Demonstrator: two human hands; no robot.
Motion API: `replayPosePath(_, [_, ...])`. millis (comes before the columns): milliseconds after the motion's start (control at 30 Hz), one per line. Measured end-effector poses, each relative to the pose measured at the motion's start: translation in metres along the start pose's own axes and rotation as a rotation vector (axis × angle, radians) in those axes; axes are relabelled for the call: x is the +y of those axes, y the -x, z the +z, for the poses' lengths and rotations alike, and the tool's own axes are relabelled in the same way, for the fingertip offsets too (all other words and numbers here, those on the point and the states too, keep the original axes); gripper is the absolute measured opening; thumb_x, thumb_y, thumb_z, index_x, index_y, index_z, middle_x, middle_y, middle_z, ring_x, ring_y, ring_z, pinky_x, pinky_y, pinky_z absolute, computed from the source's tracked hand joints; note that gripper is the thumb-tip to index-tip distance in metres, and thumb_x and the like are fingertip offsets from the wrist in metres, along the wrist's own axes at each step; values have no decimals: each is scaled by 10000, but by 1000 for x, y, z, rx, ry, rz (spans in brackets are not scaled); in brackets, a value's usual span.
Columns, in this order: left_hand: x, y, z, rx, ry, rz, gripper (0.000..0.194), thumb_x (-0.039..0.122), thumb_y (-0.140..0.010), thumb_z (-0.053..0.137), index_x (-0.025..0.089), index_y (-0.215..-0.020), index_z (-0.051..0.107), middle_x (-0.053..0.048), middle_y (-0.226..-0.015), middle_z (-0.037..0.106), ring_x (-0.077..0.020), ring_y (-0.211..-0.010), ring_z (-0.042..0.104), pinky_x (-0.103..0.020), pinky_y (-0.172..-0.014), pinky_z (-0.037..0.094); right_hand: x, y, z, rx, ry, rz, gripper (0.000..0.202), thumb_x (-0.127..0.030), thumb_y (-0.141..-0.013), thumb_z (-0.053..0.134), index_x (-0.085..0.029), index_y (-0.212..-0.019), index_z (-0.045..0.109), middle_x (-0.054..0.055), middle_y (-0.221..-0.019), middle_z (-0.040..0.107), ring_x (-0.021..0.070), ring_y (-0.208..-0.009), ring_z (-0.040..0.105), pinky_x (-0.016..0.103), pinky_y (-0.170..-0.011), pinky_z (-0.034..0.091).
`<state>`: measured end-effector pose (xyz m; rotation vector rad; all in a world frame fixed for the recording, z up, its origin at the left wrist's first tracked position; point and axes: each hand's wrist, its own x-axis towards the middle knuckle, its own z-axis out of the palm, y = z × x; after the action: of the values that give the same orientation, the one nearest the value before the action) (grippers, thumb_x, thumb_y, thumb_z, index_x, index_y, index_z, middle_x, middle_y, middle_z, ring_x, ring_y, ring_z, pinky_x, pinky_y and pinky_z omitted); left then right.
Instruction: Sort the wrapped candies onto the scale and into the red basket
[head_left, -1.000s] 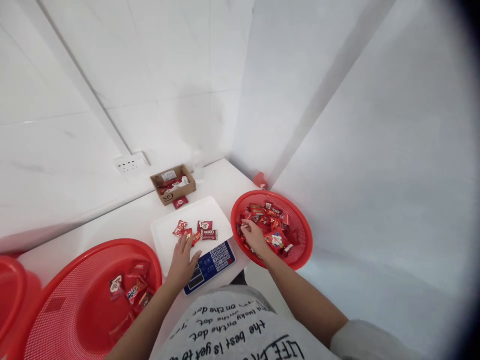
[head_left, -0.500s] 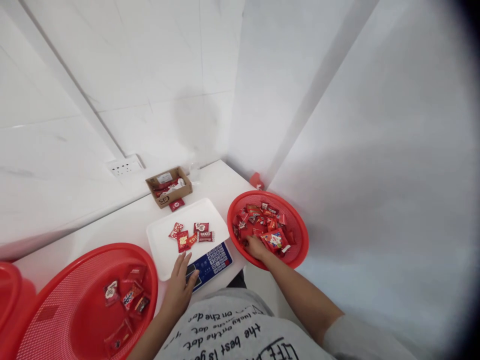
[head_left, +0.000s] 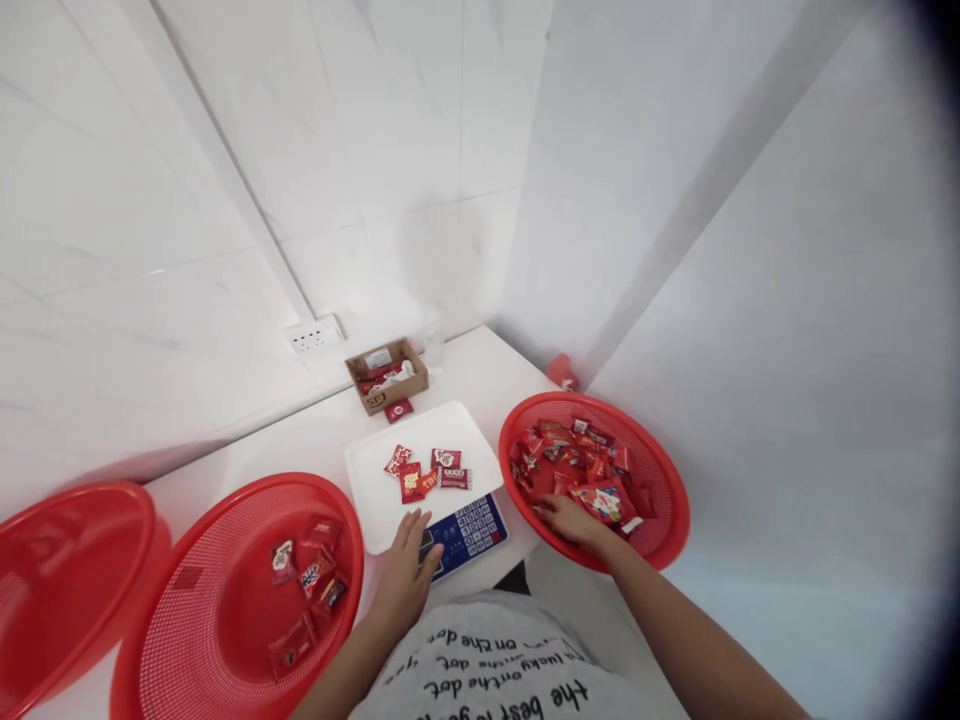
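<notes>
My left hand (head_left: 406,570) rests at the front edge of the white tray (head_left: 379,530) of a digital scale, with its fingers apart. Its thumb lies over the display end of the blue keypad panel (head_left: 472,535). On the tray are several red wrapped candies (head_left: 411,482) in a loose group. My right hand (head_left: 570,522) reaches into the right red basket (head_left: 671,480), close to its near-left wall. Its fingers stretch out slightly bent, and nothing shows in them. Next to it lie many small red packets and a larger red and blue packet (head_left: 604,500).
To the left stands a large red basket (head_left: 180,600) with several wrapped candies, beside another red basket (head_left: 75,580). Behind the scale is a small cardboard box (head_left: 386,377) of red packets, with one red packet (head_left: 398,410) before it. Walls bound the table's back and right.
The view has swung left, so everything sits further right. My right hand's fingers look straighter and lie less deep among the candies. My left hand stays on the scale; the candies there are unchanged.
</notes>
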<state>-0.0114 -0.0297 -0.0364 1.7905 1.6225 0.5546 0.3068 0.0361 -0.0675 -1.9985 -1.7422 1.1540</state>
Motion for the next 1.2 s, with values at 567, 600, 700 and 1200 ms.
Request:
replayPosePath(567, [-5,2,4,-16,-75,46,438,320,-890,430,158,-1295,469,-122,-1405,457,-244,-1364,301,-446,-1096,293,-124,-15,14,39,-346,-265,428,-323,-916,435,-183,-1320,463,86,-1094,669,170,-857,667,312,-748,544])
replayPosePath(600, [-5,2,3,-12,-83,42,440,321,-893,423,155,-1299,464,-121,-1406,456,-241,-1366,296,-441,-1096,295,-127,-17,18,32,-337,-283,445,-308,-906,451,-183,-1333,450,95,-1134,653,169,-875,664,317,-767,541])
replayPosePath(700, [-8,6,1,3,-111,25,435,321,-897,417,179,-1306,458,-103,-1407,459,-234,-1366,297,-441,-1091,303,-123,-18,23,75,-249,-301,485,-250,-853,502,-175,-1330,457,126,-1250,581,212,-1039,605,396,-906,482])
replayPosePath(1200, [-4,-86,-9,122,-326,-4,537,336,-890,499,169,-1381,356,-160,-1502,265,-340,-1388,188,-559,-1075,234,-48,27,42,60,219,-166,639,-221,-837,462,-111,-1442,288,168,-1458,338,277,-1354,284,420,-1082,286])
